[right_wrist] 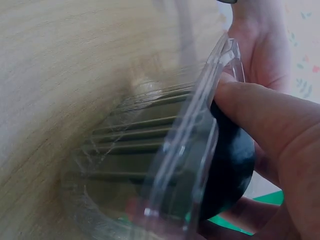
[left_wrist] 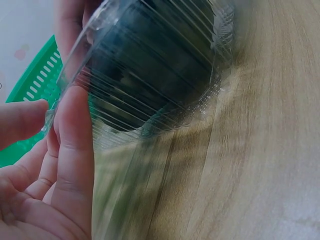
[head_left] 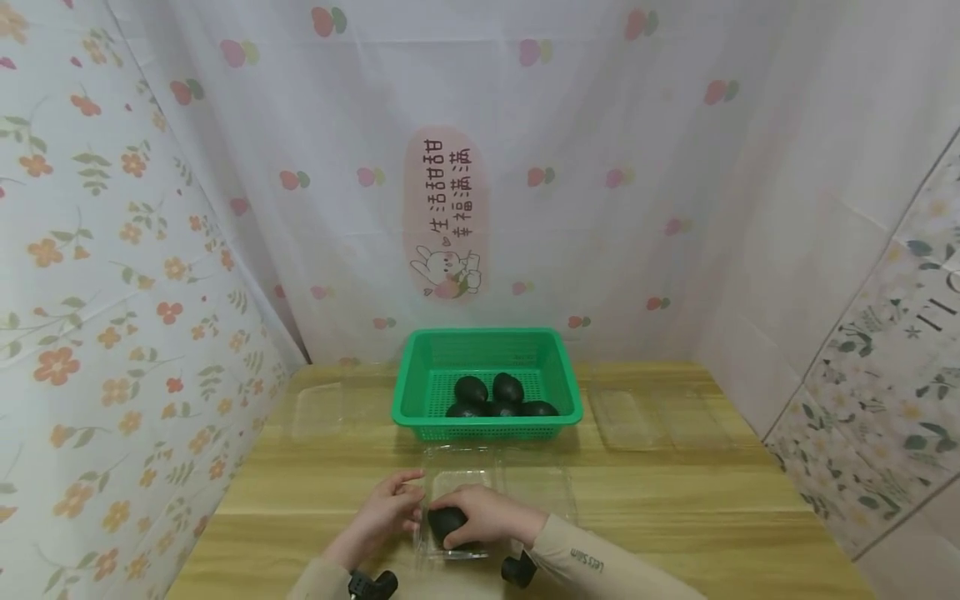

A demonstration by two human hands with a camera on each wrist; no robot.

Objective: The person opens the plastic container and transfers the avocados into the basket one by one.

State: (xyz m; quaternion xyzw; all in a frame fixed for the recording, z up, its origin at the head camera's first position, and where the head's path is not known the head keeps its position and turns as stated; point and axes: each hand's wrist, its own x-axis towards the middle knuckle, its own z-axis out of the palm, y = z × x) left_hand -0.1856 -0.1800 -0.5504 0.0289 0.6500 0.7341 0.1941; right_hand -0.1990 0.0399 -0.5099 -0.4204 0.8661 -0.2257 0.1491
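Observation:
A clear plastic clamshell container (head_left: 480, 553) lies unfolded near the front of the table. My right hand (head_left: 491, 512) grips a dark, rounded fruit that looks like an avocado (head_left: 445, 522), inside the container's left half. In the right wrist view the thumb lies along the dark avocado (right_wrist: 232, 160) by the container rim. My left hand (head_left: 392, 507) is at the container's left side; in the left wrist view its thumb and fingers (left_wrist: 75, 130) pinch the rim. Through the ribbed clear wall (left_wrist: 150, 105) the avocado shows. The right fingertips are partly hidden.
Behind the container stands a green perforated basket (head_left: 487, 422) with several more dark avocados (head_left: 471, 389). Other clear containers (head_left: 626, 417) lie to its right, with more clear plastic (head_left: 318, 412) to its left. Patterned curtains (head_left: 592, 242) enclose the wooden table (head_left: 675, 517).

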